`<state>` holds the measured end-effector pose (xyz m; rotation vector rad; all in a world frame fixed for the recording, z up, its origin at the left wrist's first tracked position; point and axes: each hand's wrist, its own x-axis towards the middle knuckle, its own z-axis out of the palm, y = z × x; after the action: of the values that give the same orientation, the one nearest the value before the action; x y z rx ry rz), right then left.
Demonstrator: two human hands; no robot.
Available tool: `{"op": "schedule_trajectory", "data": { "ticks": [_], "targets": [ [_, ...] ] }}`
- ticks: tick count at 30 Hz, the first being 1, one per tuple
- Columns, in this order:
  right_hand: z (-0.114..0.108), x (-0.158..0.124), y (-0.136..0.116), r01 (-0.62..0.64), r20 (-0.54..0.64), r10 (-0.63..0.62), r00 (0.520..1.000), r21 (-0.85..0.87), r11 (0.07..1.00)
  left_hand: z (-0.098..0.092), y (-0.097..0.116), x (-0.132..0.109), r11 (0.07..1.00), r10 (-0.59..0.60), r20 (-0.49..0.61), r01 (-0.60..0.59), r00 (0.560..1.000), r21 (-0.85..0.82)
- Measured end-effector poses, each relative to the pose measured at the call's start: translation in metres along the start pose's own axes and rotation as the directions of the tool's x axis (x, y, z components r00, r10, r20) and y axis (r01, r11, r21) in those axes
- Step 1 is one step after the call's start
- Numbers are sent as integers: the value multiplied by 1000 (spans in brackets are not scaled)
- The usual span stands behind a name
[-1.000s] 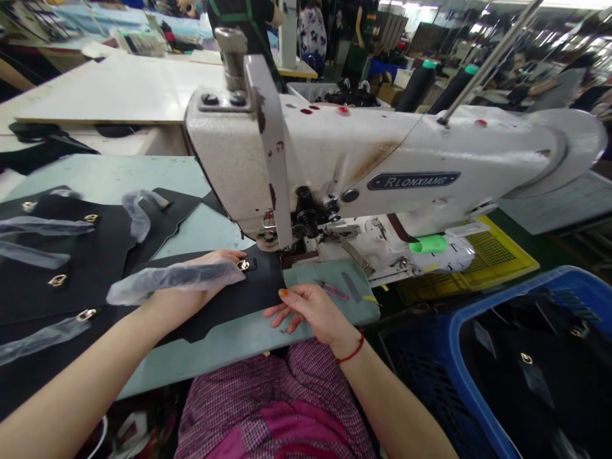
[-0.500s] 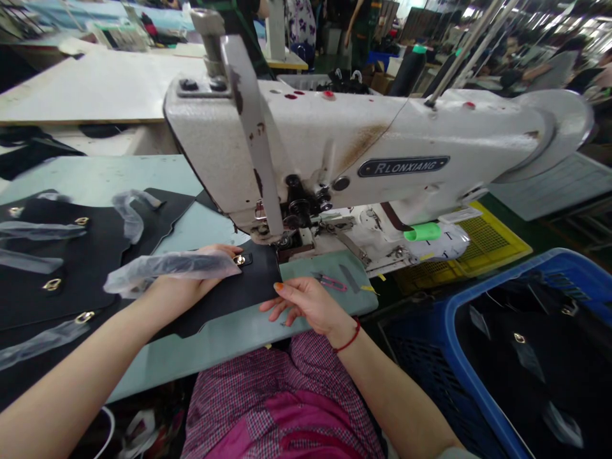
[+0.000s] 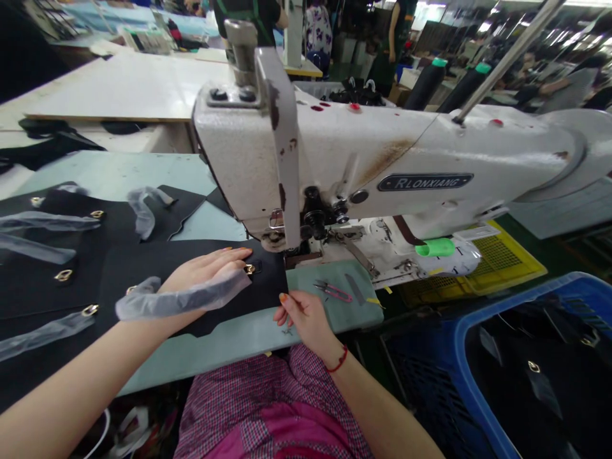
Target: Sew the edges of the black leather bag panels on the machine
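A black bag panel (image 3: 239,305) with a gold buckle (image 3: 249,269) lies on the work surface, its right edge by the needle area of a white sewing machine (image 3: 344,140). My left hand (image 3: 205,271) rests flat on the panel, fingers stretched toward the machine. Across the back of that hand lies a strap in clear plastic wrap (image 3: 184,301). My right hand (image 3: 306,315) is at the panel's near right corner, thumb and fingers pinched on its edge. Pink-handled thread snips (image 3: 333,291) lie just beyond the right hand.
More black panels (image 3: 43,255) with gold buckles and wrapped straps cover the left of the pale green table (image 3: 167,370). At the right stands a blue basket (image 3: 459,357) holding black pieces. Behind it is a yellow crate (image 3: 521,255). Other people are in the background.
My left hand has flattened over the panel, its fingers now extended. The right hand's spread fingers have closed at the panel's corner. The camera view has shifted left.
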<state>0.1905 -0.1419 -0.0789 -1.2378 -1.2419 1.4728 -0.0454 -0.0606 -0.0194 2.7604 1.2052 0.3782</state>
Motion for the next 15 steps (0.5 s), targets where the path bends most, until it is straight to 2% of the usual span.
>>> {"op": "schedule_trajectory", "data": {
  "ticks": [5, 7, 10, 15],
  "targets": [
    [-2, 0, 2, -9, -8, 9, 1000, 19, 1000, -2, 3, -1, 998, 40, 54, -43, 998, 54],
    [-2, -1, 1, -17, 0, 17, 1000, 22, 1000, -5, 5, 0, 996, 61, 43, -64, 997, 63],
    [-3, -1, 0, -24, 10, 24, 1000, 31, 999, -8, 7, 3, 998, 45, 4, -45, 999, 46],
    [-4, 1, -3, -46, 31, 44, 999, 54, 997, -5, 4, 5, 1000, 6, 48, -6, 999, 13]
  ]
}}
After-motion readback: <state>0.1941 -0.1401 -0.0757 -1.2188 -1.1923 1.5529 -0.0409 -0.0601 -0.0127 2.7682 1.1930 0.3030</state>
